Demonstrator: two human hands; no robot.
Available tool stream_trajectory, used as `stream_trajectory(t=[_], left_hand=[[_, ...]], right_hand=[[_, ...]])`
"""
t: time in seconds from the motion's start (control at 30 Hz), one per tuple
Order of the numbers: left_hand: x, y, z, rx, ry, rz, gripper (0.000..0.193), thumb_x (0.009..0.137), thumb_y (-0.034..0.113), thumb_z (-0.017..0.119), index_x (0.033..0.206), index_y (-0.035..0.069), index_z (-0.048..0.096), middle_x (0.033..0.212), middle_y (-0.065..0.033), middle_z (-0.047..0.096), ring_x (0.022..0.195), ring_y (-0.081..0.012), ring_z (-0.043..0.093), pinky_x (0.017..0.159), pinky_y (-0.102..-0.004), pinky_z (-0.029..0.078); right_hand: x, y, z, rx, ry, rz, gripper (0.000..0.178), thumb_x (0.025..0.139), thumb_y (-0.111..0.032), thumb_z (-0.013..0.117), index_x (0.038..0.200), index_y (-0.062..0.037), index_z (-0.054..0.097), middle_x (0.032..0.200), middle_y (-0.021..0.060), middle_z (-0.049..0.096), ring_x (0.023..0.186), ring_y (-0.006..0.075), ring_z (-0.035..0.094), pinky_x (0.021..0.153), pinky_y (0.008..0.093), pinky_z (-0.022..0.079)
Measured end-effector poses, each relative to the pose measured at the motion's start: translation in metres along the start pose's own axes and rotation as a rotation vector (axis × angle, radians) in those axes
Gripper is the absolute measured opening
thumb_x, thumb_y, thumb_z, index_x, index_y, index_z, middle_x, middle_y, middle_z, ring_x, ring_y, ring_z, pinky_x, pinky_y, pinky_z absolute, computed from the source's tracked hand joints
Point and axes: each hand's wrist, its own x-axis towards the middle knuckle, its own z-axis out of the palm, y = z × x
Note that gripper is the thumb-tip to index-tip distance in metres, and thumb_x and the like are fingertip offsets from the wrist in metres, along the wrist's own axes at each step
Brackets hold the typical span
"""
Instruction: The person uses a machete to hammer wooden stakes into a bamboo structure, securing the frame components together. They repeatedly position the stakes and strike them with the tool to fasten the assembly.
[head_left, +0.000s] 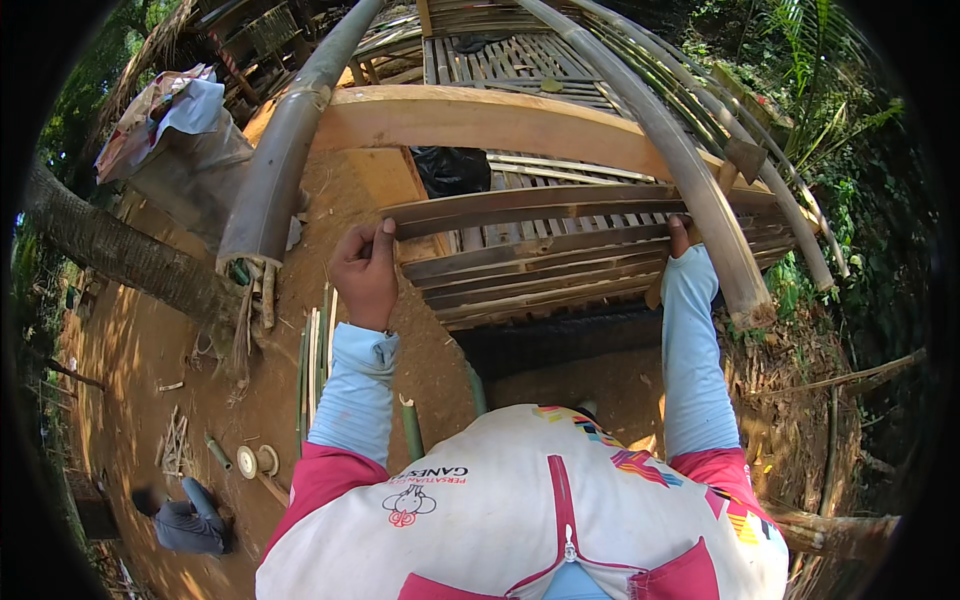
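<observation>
A long, dark bamboo slat (540, 204) runs crosswise in front of me, above several similar slats (540, 262) lying side by side. My left hand (365, 275) pinches its left end between thumb and fingers. Farther right, my right hand (681, 240) has its thumb over the slat's near edge; the other fingers are hidden behind the slats. Beyond them a pale wooden beam (480, 118) spans between two thick bamboo poles (285, 150). A tool with a square metal head (745, 158) rests near the right pole.
A leaning tree trunk (130, 240) and a draped sheet (190, 110) stand at left. Black plastic (450, 172) lies behind the slats. On the ground are a spool (258, 462) and cut bamboo (411, 428). Another person (190, 520) is low at the lower left. Plants (820, 130) border the right.
</observation>
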Motion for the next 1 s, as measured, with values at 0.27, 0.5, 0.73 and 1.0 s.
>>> stream_trajectory(t=[0.27,0.5,0.73,1.0], left_hand=[[0.013,-0.012,-0.013,-0.116,-0.089,0.003,0.016,0.092,0.013,0.069,0.1,0.001,0.062,0.07,0.0065,0.046,0.061,-0.002,0.035,0.054,-0.0218,0.027],[0.03,-0.009,-0.015,-0.204,-0.382,-0.159,0.043,0.093,0.015,0.066,0.13,-0.002,0.053,0.075,0.0066,0.047,0.057,-0.0021,0.033,0.051,-0.0218,0.023],[0.041,-0.015,-0.011,-0.161,-0.521,-0.127,0.047,0.094,0.019,0.065,0.133,-0.003,0.05,0.108,-0.006,0.063,0.088,-0.0112,0.054,0.076,-0.0267,0.041],[0.032,-0.012,-0.014,-0.079,-0.472,-0.173,0.041,0.095,0.016,0.063,0.129,-0.004,0.051,0.124,-0.0108,0.061,0.115,-0.0178,0.055,0.099,-0.0306,0.04]], right_hand=[[-0.026,-0.003,0.025,0.019,0.122,0.135,0.06,0.085,-0.061,0.065,0.1,-0.0031,0.064,0.083,0.0125,0.063,0.067,0.0217,0.058,0.061,0.0373,0.05],[-0.049,-0.022,0.029,-0.039,0.159,0.108,0.035,0.097,-0.038,0.055,0.116,-0.0103,0.063,0.089,0.0061,0.067,0.072,0.0147,0.064,0.064,0.0298,0.055],[-0.011,0.004,-0.007,-0.249,-0.084,-0.22,0.037,0.093,-0.045,0.061,0.107,-0.0104,0.065,0.084,0.0058,0.066,0.066,0.0172,0.061,0.058,0.0335,0.051],[-0.033,-0.013,0.001,-0.476,-0.154,-0.1,0.023,0.098,-0.021,0.056,0.113,-0.0044,0.06,0.081,0.0061,0.065,0.068,0.0166,0.062,0.06,0.0306,0.052]])
